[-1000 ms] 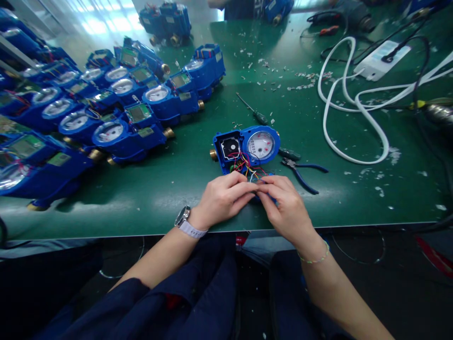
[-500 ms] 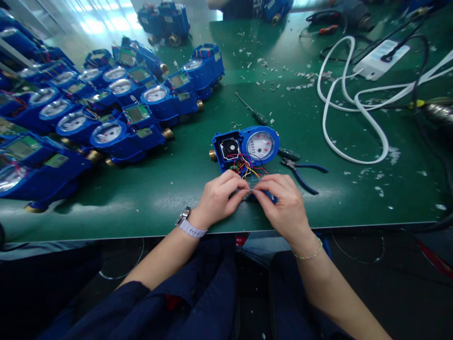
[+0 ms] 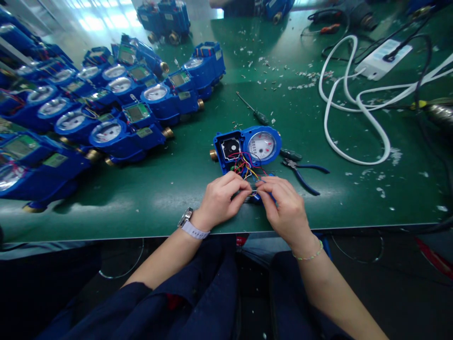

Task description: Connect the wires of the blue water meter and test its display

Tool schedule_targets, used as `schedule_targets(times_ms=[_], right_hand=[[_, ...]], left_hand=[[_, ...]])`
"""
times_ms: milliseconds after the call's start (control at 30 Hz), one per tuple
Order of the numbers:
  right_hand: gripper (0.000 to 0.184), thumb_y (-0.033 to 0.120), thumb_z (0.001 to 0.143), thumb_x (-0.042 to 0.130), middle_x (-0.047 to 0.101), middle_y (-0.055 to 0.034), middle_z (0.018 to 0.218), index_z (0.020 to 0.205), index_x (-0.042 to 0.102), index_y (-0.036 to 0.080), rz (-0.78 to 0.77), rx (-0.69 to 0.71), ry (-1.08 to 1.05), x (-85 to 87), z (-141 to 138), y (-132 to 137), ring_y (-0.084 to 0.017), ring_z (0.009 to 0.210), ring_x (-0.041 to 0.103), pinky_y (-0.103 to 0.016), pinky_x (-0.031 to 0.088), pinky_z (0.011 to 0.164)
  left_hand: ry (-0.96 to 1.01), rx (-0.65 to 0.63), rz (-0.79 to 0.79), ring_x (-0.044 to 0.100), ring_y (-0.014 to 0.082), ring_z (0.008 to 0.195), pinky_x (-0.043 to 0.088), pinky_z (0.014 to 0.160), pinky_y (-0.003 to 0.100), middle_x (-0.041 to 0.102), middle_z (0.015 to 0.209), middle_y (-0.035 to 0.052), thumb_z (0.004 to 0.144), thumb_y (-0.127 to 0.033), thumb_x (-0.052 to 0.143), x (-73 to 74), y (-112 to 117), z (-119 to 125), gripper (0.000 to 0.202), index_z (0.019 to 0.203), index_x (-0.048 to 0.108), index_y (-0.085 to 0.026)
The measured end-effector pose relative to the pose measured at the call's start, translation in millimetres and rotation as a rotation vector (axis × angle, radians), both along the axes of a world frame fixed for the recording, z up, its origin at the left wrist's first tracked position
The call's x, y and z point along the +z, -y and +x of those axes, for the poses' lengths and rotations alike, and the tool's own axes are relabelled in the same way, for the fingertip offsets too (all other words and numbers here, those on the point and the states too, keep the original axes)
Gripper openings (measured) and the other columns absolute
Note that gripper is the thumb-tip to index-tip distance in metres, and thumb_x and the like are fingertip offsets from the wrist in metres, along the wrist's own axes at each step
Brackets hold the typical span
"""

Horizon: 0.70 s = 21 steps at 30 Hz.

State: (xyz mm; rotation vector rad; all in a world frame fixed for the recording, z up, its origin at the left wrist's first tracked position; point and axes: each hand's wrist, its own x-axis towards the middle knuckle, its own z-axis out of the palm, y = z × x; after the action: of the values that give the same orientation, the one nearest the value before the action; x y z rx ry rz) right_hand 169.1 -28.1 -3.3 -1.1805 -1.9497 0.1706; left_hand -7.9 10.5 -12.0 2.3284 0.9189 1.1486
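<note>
A blue water meter (image 3: 262, 145) lies on the green table, its square compartment uncovered and thin coloured wires (image 3: 247, 163) spilling out toward me. At the meter's near side, my left hand (image 3: 224, 196) is closed in a pinch on a wire. Facing it, my right hand (image 3: 285, 203) also pinches a wire between thumb and forefinger. A thin pale piece shows in the small gap between the fingertips. Part of a blue piece under my fingers is hidden. Cutting pliers (image 3: 300, 172) with blue handles lie right of the meter, close to a dark screwdriver handle (image 3: 290, 154).
Several blue water meters (image 3: 108, 132) crowd the table's left side. Beyond the open meter lies a screwdriver (image 3: 260, 117). A white power strip (image 3: 384, 60) with a looped white cable (image 3: 375, 160) occupies the right. Small white scraps litter the tabletop (image 3: 198, 156).
My fingertips have drawn slightly apart, the right hand shifting a little rightward, so more of the thin pale piece shows. The meter and tools stay in place.
</note>
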Motion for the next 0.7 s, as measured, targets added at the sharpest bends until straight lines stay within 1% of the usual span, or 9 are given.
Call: schedule_targets(times_ms=[100, 300, 500, 600, 700], right_hand=[[0.013, 0.012, 0.096, 0.049, 0.069, -0.0077, 0.097, 0.094, 0.058, 0.021, 0.003, 0.006, -0.012, -3.3, 0, 0, -0.024, 0.103, 0.064, -0.047, 0.051, 0.094], [0.012, 0.011, 0.096, 0.050, 0.070, -0.0082, 0.101, 0.095, 0.058, 0.019, -0.005, 0.028, -0.049, -6.3, 3, 2, -0.024, 0.110, 0.063, -0.047, 0.051, 0.098], [0.011, 0.011, 0.096, 0.051, 0.069, -0.0075, 0.101, 0.096, 0.057, 0.020, -0.021, 0.013, -0.061, -2.4, 10, 2, -0.022, 0.111, 0.063, -0.042, 0.053, 0.095], [0.008, 0.014, 0.098, 0.049, 0.068, -0.0074, 0.101, 0.097, 0.054, 0.020, -0.090, 0.003, -0.104, -1.2, 13, 4, -0.021, 0.111, 0.062, -0.040, 0.052, 0.095], [0.008, 0.018, 0.101, 0.042, 0.068, -0.0075, 0.106, 0.099, 0.049, 0.021, -0.181, -0.004, -0.253, -1.1, 15, 9, -0.021, 0.113, 0.061, -0.040, 0.050, 0.094]], left_hand=[[0.000, 0.006, -0.004, 0.061, 0.0148, 0.078, 0.051, 0.070, 0.027, 0.064, 0.083, 0.0040, 0.093, -0.020, 0.056, -1.1, 1, 0, 0.011, 0.085, 0.063, -0.017], [-0.002, 0.008, 0.002, 0.061, 0.0145, 0.078, 0.050, 0.070, 0.027, 0.064, 0.083, 0.0038, 0.092, -0.020, 0.056, -2.4, 1, 0, 0.010, 0.085, 0.063, -0.017], [0.027, 0.045, -0.035, 0.060, 0.0132, 0.074, 0.049, 0.064, 0.025, 0.064, 0.082, 0.0040, 0.091, -0.019, 0.058, -1.4, -1, -6, 0.010, 0.084, 0.064, -0.016], [0.057, 0.043, -0.045, 0.061, 0.0130, 0.074, 0.049, 0.064, 0.024, 0.065, 0.082, 0.0039, 0.090, -0.018, 0.059, -1.0, -1, -6, 0.009, 0.083, 0.065, -0.015], [0.107, 0.061, -0.046, 0.061, 0.0124, 0.073, 0.050, 0.065, 0.024, 0.065, 0.080, 0.0030, 0.089, -0.017, 0.061, -0.1, -1, -6, 0.008, 0.082, 0.066, -0.016]])
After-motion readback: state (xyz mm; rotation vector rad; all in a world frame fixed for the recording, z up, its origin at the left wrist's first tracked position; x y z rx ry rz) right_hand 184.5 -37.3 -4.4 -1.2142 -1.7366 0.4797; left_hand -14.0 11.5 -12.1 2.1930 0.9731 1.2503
